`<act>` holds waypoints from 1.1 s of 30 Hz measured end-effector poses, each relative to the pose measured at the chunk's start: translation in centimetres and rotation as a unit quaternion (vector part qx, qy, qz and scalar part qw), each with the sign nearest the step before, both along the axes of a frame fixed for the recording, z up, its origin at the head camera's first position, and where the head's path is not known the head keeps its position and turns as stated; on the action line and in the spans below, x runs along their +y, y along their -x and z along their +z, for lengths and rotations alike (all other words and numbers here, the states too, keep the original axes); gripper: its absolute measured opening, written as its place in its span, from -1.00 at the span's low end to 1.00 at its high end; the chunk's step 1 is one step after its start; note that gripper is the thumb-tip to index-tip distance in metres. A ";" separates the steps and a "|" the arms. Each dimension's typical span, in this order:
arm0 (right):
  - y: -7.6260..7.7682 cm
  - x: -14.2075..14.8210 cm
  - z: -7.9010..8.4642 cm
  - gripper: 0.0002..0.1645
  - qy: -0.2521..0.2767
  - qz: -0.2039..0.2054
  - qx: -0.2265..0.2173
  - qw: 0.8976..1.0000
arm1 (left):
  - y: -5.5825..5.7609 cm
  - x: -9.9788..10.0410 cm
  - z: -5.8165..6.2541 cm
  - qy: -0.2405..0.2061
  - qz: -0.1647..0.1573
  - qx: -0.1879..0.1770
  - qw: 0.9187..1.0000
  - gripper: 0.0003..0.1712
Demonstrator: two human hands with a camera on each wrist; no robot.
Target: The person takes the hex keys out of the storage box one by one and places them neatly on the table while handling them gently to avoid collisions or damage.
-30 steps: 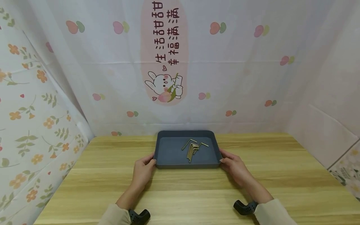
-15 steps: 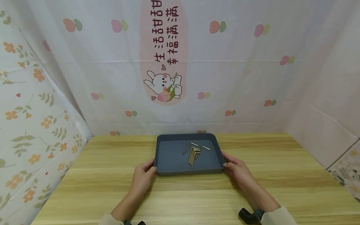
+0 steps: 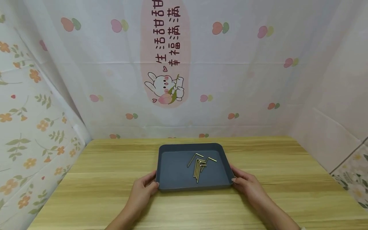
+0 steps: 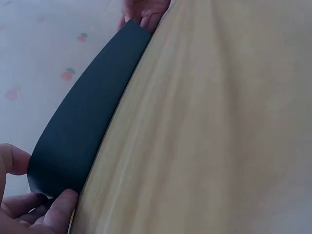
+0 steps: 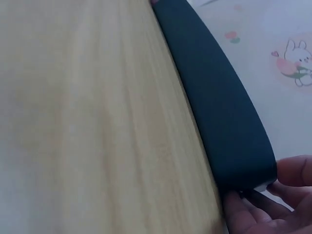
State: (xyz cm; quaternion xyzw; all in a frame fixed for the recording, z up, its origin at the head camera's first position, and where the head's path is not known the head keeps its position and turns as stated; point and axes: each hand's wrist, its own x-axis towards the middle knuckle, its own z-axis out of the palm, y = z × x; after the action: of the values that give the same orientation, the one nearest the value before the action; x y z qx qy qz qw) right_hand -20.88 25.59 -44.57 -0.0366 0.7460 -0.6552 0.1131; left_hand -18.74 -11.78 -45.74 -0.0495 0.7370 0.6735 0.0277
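A dark grey tray (image 3: pixel 172 166) sits on the wooden table (image 3: pixel 115 166) and holds several metal hex keys (image 3: pixel 199 164). My left hand (image 3: pixel 143 188) grips the tray's near left corner, thumb on the rim. My right hand (image 3: pixel 247 183) grips the near right corner the same way. In the left wrist view the tray's outer wall (image 4: pixel 83 131) runs away from my left hand (image 4: pixel 36 207). The right wrist view shows the tray's wall (image 5: pixel 219 112) with my right hand (image 5: pixel 273 204) curled round its corner.
Patterned cloth walls (image 3: pixel 230 64) close in the table at the back and on both sides. Bare wood lies to the left and right of the tray and between it and me.
The tray has slid toward me across the table, held in both hands. The view has shifted slightly, and the wrist devices have dropped out of sight at the bottom.
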 end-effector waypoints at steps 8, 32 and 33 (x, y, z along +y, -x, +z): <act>-1.1 0.7 0.7 -0.18 -0.013 0.048 -0.012 0.999 | -1.2 -0.2 0.8 0.039 -0.023 -0.005 0.999 -0.33; 0.2 -0.7 6.3 -0.34 -0.161 -0.037 0.090 0.982 | 5.6 0.7 0.4 -0.079 0.057 0.003 0.995 -0.36; 0.4 -1.0 6.4 -0.33 -0.146 -0.027 0.086 0.985 | 5.6 0.7 0.3 -0.059 0.059 0.009 0.997 -0.36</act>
State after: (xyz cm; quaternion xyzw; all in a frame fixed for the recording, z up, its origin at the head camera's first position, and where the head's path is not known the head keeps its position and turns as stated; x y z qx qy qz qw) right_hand -21.28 24.60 -38.17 -0.0559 0.8414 -0.5363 0.0348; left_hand -24.36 -11.05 -45.48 -0.0849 0.6923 0.7165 -0.0155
